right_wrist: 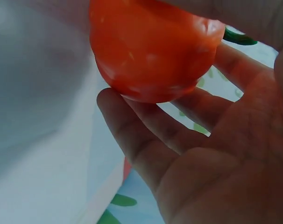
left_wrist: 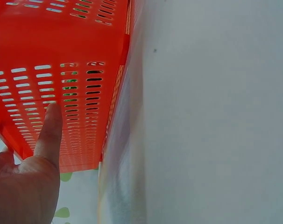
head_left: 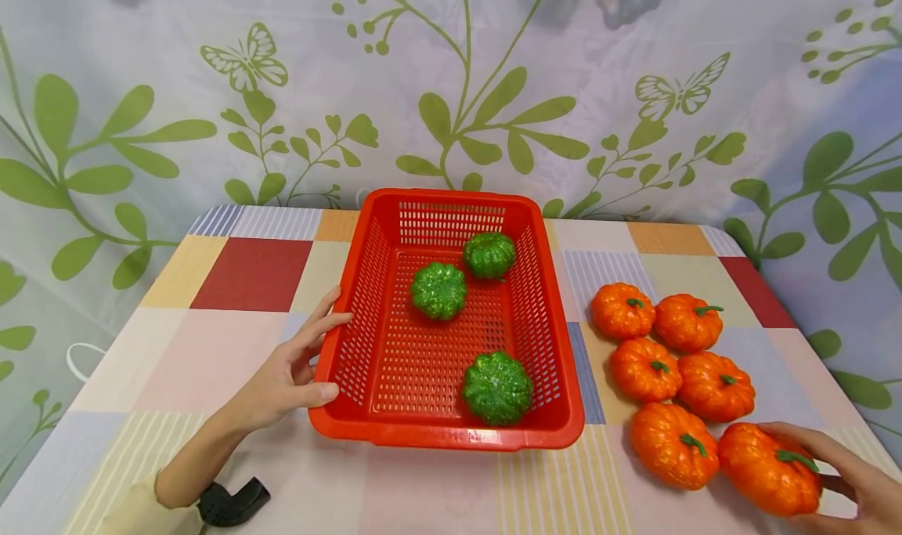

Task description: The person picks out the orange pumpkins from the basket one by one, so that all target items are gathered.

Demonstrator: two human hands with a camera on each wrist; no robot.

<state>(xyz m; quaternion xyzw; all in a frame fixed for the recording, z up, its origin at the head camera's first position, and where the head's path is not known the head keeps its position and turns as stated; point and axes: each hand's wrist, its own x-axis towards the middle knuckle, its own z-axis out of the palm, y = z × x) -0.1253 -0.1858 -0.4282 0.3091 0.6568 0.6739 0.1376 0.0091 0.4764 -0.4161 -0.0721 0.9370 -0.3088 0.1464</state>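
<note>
My left hand (head_left: 282,378) rests against the left side of a red plastic basket (head_left: 451,439), fingers spread and fairly straight. In the left wrist view, a straight digit touches the basket's slotted outer wall (left_wrist: 43,42). Inside the basket sit three green toy pumpkins: one at the back right (head_left: 489,254), one near the middle (head_left: 439,291) and one at the front right (head_left: 498,388). At the lower right, my right hand (head_left: 856,472) holds an orange toy pumpkin (head_left: 764,468) with a green stem. The right wrist view shows this orange pumpkin (right_wrist: 153,51) between thumb and fingers.
Several orange pumpkins (head_left: 644,369) stand grouped on the table right of the basket. A checkered cloth (head_left: 247,276) covers the table. Behind it hangs a leaf-patterned curtain (head_left: 317,88). A black device (head_left: 232,504) sits by the left wrist.
</note>
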